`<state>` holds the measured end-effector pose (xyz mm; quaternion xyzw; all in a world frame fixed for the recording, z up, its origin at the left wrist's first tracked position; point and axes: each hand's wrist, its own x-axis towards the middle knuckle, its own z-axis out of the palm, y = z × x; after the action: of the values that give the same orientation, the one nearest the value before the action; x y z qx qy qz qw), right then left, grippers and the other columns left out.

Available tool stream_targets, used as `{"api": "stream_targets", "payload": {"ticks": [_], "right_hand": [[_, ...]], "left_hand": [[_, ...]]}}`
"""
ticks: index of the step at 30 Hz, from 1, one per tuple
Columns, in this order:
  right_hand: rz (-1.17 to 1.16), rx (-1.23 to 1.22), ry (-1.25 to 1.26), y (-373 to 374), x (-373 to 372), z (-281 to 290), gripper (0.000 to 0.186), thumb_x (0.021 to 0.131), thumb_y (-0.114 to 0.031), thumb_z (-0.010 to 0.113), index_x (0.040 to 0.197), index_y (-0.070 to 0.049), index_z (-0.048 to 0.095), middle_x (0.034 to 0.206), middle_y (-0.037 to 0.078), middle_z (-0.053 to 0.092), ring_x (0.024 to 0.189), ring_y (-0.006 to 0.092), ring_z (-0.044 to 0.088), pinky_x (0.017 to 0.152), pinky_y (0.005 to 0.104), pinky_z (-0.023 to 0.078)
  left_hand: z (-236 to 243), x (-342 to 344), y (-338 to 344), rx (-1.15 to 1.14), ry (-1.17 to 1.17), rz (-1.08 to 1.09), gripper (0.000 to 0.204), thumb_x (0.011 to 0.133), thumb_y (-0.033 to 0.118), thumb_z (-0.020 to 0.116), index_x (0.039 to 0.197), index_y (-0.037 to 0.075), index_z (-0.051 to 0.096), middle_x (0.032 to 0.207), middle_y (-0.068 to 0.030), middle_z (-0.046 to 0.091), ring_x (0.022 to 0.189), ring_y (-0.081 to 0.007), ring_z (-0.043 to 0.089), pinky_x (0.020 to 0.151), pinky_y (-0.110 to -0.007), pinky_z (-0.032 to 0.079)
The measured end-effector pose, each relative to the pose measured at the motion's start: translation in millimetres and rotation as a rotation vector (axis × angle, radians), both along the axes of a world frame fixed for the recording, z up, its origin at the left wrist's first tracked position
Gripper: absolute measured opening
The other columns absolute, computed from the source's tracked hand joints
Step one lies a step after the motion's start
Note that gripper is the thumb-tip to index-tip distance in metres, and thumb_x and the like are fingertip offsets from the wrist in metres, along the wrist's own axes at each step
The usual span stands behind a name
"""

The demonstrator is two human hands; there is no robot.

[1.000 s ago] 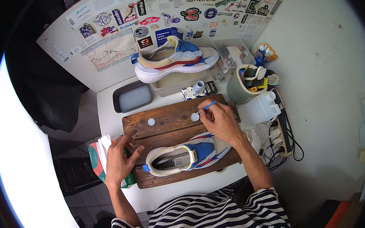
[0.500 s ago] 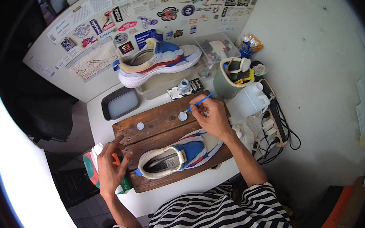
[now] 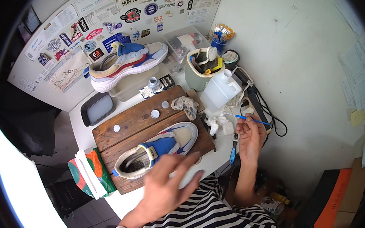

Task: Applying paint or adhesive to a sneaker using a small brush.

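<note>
My right hand (image 3: 250, 137) is raised to the right of the table, its fingers closed on a thin blue paintbrush (image 3: 255, 120) whose tip points left. My left hand (image 3: 167, 188) hovers with spread, slightly blurred fingers at the near side of a sneaker (image 3: 186, 135), hiding part of it. That blue, cream, white and red sneaker lies on a dark wooden board (image 3: 124, 142), toe to the far right. Behind it on the board are a small white disc (image 3: 155, 114), two more like it, and a crumpled stained rag (image 3: 186, 106).
A matching sneaker (image 3: 129, 62) rests on a clear plastic box. Nearby stand a small paint jar (image 3: 153, 84), a dark tray (image 3: 98, 109), a bin of tools (image 3: 197, 77), a white jug (image 3: 221, 91) and a cup of brushes (image 3: 219, 43). A tissue pack (image 3: 91, 173) sits at left.
My right hand has swung right, off the board, with the paintbrush. My left hand has moved right from beside the tissue pack to the sneaker's near side. The whole view has shifted.
</note>
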<state>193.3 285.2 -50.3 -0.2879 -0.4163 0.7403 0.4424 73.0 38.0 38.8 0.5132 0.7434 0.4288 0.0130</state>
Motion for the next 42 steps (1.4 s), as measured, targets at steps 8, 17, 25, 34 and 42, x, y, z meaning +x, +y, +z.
{"api": "stream_targets", "payload": {"ticks": [8, 17, 25, 34, 42], "right_hand": [[-0.067, -0.027, 0.005, 12.5, 33.1, -25.4, 0.014, 0.103, -0.008, 0.064, 0.112, 0.003, 0.067, 0.088, 0.013, 0.073, 0.071, 0.0187, 0.070, 0.066, 0.0310, 0.054], [-0.065, -0.034, 0.031, 23.5, 43.8, -22.3, 0.014, 0.103, -0.008, 0.065, 0.112, 0.002, 0.067, 0.090, 0.014, 0.074, 0.072, 0.0198, 0.070, 0.066, 0.0321, 0.055], [-0.060, 0.049, 0.065, 7.0, 45.8, 17.9, 0.013, 0.103, -0.006, 0.064, 0.111, 0.003, 0.067, 0.088, 0.015, 0.073, 0.069, 0.0201, 0.067, 0.064, 0.0325, 0.054], [-0.046, 0.161, -0.046, -6.6, 42.9, 15.7, 0.009, 0.101, 0.002, 0.063, 0.109, 0.003, 0.066, 0.082, 0.016, 0.073, 0.062, 0.0204, 0.066, 0.059, 0.0324, 0.053], [-0.059, 0.253, -0.056, -17.7, 45.5, 29.2, 0.008, 0.101, 0.005, 0.062, 0.109, 0.006, 0.064, 0.081, 0.017, 0.072, 0.061, 0.0201, 0.066, 0.060, 0.0324, 0.054]], "left_hand": [[-121.8, 28.8, 141.1, -0.410, 0.401, 0.082, 0.049, 0.082, 0.006, 0.075, 0.127, -0.006, 0.062, 0.118, -0.0143, 0.063, 0.112, -0.0274, 0.064, 0.084, -0.034, 0.060], [-138.8, 7.5, 158.4, -0.300, 0.229, 0.083, 0.027, 0.087, 0.008, 0.073, 0.112, -0.003, 0.070, 0.106, -0.0169, 0.068, 0.106, -0.0291, 0.065, 0.082, -0.039, 0.059], [-95.6, 15.7, 132.8, 0.224, -1.227, -0.030, 0.024, 0.110, 0.014, 0.057, 0.126, -0.003, 0.065, 0.104, -0.0064, 0.069, 0.095, -0.0100, 0.065, 0.086, -0.030, 0.061], [-82.9, 29.1, 115.8, 0.308, -1.369, -0.134, 0.028, 0.109, 0.019, 0.062, 0.132, 0.002, 0.062, 0.123, -0.0047, 0.067, 0.107, -0.0121, 0.067, 0.096, -0.031, 0.059], [-78.4, 26.8, 118.6, 0.513, -1.459, -0.161, 0.042, 0.097, -0.002, 0.075, 0.134, 0.003, 0.056, 0.126, -0.0107, 0.070, 0.114, -0.0126, 0.066, 0.095, -0.028, 0.057]]}}
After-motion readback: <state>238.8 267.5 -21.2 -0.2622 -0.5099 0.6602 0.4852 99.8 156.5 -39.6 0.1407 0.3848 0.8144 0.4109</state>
